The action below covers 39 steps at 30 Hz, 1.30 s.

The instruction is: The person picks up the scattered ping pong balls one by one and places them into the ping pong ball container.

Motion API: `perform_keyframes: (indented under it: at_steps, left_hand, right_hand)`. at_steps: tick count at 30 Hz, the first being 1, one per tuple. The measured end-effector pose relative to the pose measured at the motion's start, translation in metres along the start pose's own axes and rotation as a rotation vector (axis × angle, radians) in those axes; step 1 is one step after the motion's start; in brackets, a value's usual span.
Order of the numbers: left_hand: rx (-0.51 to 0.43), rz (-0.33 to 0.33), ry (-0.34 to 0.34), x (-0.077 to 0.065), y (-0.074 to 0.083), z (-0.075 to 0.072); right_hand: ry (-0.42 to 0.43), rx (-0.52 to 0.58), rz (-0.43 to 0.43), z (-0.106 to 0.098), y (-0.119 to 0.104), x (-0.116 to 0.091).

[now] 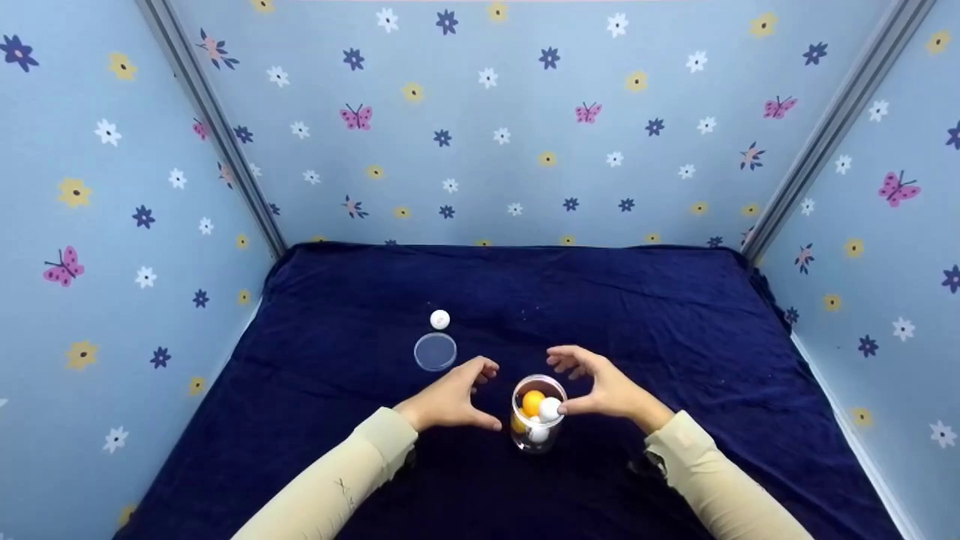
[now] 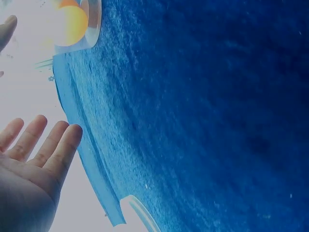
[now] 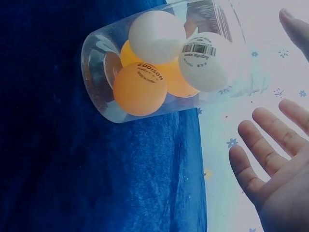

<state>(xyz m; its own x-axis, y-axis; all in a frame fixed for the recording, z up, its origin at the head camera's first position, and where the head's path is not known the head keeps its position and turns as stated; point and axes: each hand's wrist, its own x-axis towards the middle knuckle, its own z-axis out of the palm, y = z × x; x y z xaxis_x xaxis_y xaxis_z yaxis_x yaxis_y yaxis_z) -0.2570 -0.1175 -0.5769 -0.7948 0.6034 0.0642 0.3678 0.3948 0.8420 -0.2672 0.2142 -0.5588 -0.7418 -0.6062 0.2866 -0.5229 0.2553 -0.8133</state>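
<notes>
A clear plastic jar (image 1: 529, 445) stands upright on the dark blue cloth, holding orange and white table tennis balls. In the right wrist view, an orange ball (image 3: 140, 89) and a white ball (image 3: 206, 63) with a barcode show through its wall. My left hand (image 1: 454, 396) hovers left of the jar, fingers and thumb spread apart, holding nothing. On the other side is my right hand (image 1: 606, 388), its fingers loosely bent and its palm bare. In the head view its thumb tip overlaps the jar's rim by a white ball (image 1: 550, 409); contact is unclear.
Behind my left hand, a clear round lid (image 1: 435, 352) lies flat on the cloth (image 1: 337, 315). One loose white ball (image 1: 440, 319) sits just beyond it. Flower-patterned blue walls (image 1: 517, 150) enclose the back and both sides.
</notes>
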Motion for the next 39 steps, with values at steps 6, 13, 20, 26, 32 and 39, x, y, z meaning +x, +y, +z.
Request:
perform_keyframes:
  at_steps: [6, 13, 20, 26, 32, 39]
  left_hand:
    - [0.052, -0.006, 0.006, -0.001, -0.002, -0.005]
    - [0.062, -0.009, 0.004, -0.004, -0.002, -0.010]
    - [0.086, -0.008, 0.001, -0.003, -0.003, -0.016]
    - [0.121, -0.012, 0.002, -0.003, -0.004, -0.023]
    - [0.132, -0.022, 0.016, -0.006, -0.003, -0.030]
    - [0.148, -0.033, 0.030, -0.009, -0.006, -0.036]
  right_hand:
    - [-0.006, 0.036, 0.007, 0.004, 0.004, -0.004]
    - [0.000, 0.061, 0.002, 0.009, 0.010, -0.010]
    - [0.005, 0.079, -0.010, 0.015, 0.018, -0.015]
    - [-0.004, 0.089, -0.002, 0.020, 0.022, -0.019]
    - [-0.017, 0.089, -0.015, 0.025, 0.024, -0.020]
    - [-0.019, 0.112, -0.023, 0.031, 0.030, -0.022]
